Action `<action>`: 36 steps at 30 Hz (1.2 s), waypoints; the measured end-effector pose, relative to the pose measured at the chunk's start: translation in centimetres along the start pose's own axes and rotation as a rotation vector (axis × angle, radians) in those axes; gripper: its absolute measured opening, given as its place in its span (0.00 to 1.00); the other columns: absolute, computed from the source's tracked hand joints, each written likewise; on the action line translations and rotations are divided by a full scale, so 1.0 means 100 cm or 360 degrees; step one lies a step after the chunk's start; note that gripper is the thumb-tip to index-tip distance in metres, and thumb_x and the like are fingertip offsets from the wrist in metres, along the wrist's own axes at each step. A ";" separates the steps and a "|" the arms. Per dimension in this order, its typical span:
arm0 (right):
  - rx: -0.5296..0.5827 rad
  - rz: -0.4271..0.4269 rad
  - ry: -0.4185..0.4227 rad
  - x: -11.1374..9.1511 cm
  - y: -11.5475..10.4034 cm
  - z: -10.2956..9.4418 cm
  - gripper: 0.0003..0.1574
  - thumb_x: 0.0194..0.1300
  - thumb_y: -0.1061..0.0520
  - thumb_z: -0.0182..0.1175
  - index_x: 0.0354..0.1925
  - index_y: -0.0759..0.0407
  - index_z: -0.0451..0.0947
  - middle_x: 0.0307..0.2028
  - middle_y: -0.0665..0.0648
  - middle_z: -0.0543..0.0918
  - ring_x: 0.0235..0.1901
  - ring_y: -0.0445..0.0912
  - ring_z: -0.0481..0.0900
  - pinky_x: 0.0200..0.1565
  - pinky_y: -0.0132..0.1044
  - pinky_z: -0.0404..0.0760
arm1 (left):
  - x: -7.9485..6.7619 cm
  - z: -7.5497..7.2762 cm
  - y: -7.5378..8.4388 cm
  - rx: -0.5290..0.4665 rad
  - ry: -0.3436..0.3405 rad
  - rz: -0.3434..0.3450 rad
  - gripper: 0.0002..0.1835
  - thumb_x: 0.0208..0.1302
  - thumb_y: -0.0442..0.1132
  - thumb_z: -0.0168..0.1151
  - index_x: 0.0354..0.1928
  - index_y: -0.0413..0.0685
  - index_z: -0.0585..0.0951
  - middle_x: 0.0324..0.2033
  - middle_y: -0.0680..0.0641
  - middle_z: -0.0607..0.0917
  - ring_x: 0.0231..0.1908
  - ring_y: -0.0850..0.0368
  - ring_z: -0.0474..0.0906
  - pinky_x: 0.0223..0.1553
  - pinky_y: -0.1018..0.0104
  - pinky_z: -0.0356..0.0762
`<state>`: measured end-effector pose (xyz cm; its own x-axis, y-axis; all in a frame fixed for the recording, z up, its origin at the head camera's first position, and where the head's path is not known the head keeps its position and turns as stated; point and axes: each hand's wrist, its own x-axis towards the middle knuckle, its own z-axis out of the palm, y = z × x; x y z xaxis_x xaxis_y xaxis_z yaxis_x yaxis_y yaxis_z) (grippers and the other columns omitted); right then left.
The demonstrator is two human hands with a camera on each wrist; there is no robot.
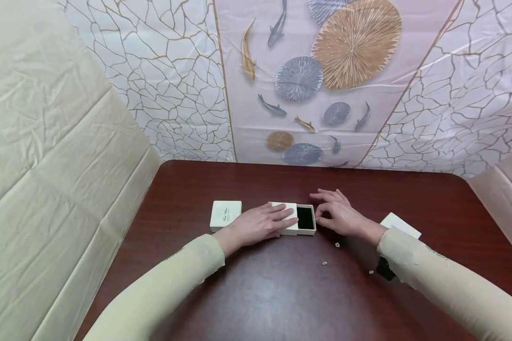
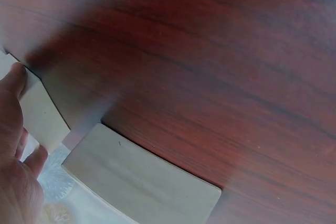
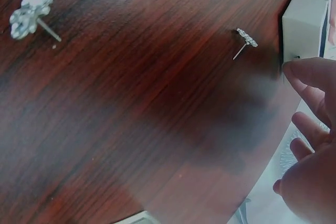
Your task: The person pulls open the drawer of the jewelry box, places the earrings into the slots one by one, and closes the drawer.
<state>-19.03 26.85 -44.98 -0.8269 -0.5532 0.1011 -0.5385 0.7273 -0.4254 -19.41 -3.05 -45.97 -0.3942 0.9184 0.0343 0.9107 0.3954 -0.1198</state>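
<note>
A small white drawer-style jewelry box lies on the table, its drawer partly pulled out to the right and showing a black interior. My left hand spreads over the sleeve and grips it across its sides, as the left wrist view also shows. At the drawer's right end is my right hand, thumb and index finger pinched together against its end wall; the tab there is too small to make out. Crystal stud earrings lie loose nearby: one close to the drawer, another farther away.
A second white box with printed lettering stands left of my left hand. Partly behind my right forearm are a white flat item and a black piece. Another tiny shiny piece lies beside the black one. Fabric walls enclose the table.
</note>
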 end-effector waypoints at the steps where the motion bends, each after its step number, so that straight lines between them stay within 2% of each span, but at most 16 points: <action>1: -0.0004 -0.0001 -0.0001 0.000 0.000 0.000 0.16 0.65 0.65 0.70 0.26 0.46 0.82 0.68 0.69 0.78 0.75 0.70 0.63 0.72 0.81 0.49 | 0.000 0.000 0.000 0.0007 0.0004 0.0003 0.32 0.80 0.51 0.61 0.82 0.59 0.69 0.79 0.47 0.70 0.79 0.49 0.64 0.76 0.51 0.68; 11: -0.0039 -0.0003 -0.0019 0.000 0.001 -0.002 0.16 0.65 0.62 0.71 0.26 0.44 0.82 0.68 0.68 0.79 0.75 0.69 0.64 0.72 0.80 0.49 | -0.001 -0.001 -0.001 -0.0009 -0.0005 0.0010 0.32 0.80 0.50 0.61 0.82 0.59 0.69 0.79 0.47 0.70 0.79 0.49 0.64 0.76 0.50 0.68; 19: -0.0103 -0.0003 0.0003 -0.015 0.001 -0.019 0.05 0.63 0.58 0.76 0.37 0.51 0.89 0.67 0.69 0.79 0.75 0.70 0.65 0.73 0.79 0.49 | -0.001 -0.002 -0.001 -0.0014 0.0004 0.0016 0.32 0.80 0.50 0.61 0.82 0.59 0.69 0.79 0.47 0.70 0.79 0.48 0.64 0.76 0.50 0.68; 28: -0.0259 -0.0145 0.0070 -0.039 0.001 -0.033 0.09 0.60 0.57 0.78 0.40 0.53 0.90 0.66 0.68 0.80 0.73 0.69 0.66 0.74 0.77 0.49 | -0.002 -0.002 -0.003 0.0035 0.0023 0.0022 0.32 0.80 0.51 0.61 0.81 0.59 0.69 0.78 0.47 0.71 0.79 0.48 0.65 0.76 0.50 0.68; 36: -0.0348 -0.0234 0.0112 -0.060 0.003 -0.027 0.14 0.56 0.57 0.81 0.41 0.53 0.91 0.65 0.68 0.81 0.72 0.69 0.67 0.75 0.74 0.49 | 0.000 -0.001 -0.003 -0.0020 0.0019 0.0026 0.32 0.80 0.50 0.62 0.81 0.59 0.69 0.79 0.46 0.70 0.79 0.47 0.64 0.76 0.49 0.68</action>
<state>-14.71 31.48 -43.35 -0.7422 -0.6355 0.2128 -0.6696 0.7158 -0.1981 -19.69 -3.21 -45.87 -0.3778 0.9248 0.0444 0.9185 0.3804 -0.1083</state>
